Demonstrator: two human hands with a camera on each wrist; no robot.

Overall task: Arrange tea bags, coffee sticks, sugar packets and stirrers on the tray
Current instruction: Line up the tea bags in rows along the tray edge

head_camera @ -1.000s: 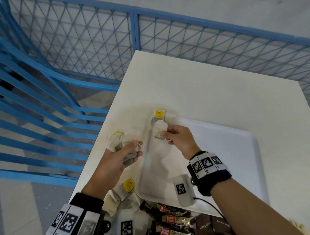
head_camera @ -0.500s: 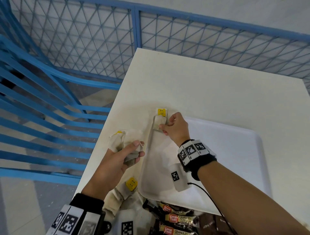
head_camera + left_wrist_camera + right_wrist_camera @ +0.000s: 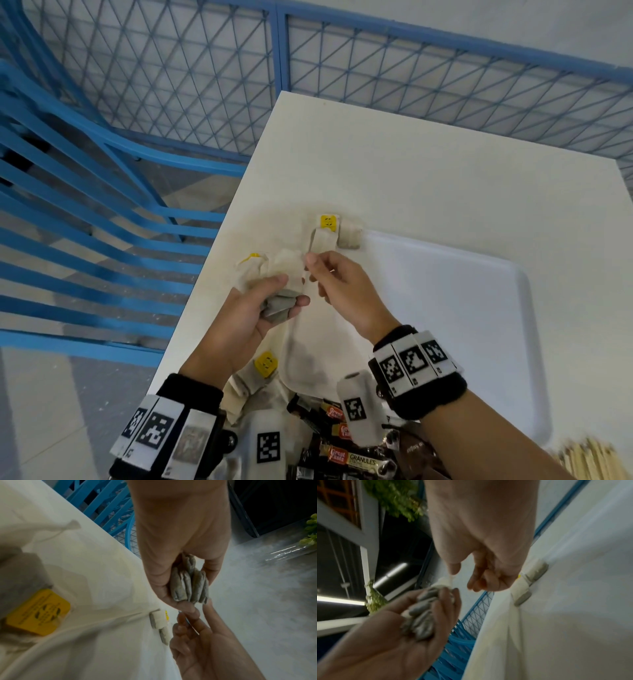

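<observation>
My left hand (image 3: 291,291) grips a bunch of grey tea bags (image 3: 279,303) above the table's left edge; the bunch (image 3: 188,586) is fanned between thumb and fingers. My right hand (image 3: 317,274) hovers right beside that bunch, fingers half curled and thumb apart, with nothing visibly between them (image 3: 464,577). Two tea bags (image 3: 323,240) lie side by side at the far left corner of the white tray (image 3: 445,308), one with a yellow tag. They also show in the wrist views as the placed tea bags (image 3: 532,573) (image 3: 159,619).
More tea bags with yellow tags (image 3: 263,366) lie on the table by my left wrist. Dark coffee sticks (image 3: 342,455) are piled at the near edge, wooden stirrers (image 3: 589,459) at the bottom right. A blue mesh fence (image 3: 205,85) and a blue chair (image 3: 85,205) stand beyond the white table (image 3: 411,171).
My right hand set a tea bag down at the tray's far left corner, let go, and drew back to the bunch in my left hand. The left hand stayed in place.
</observation>
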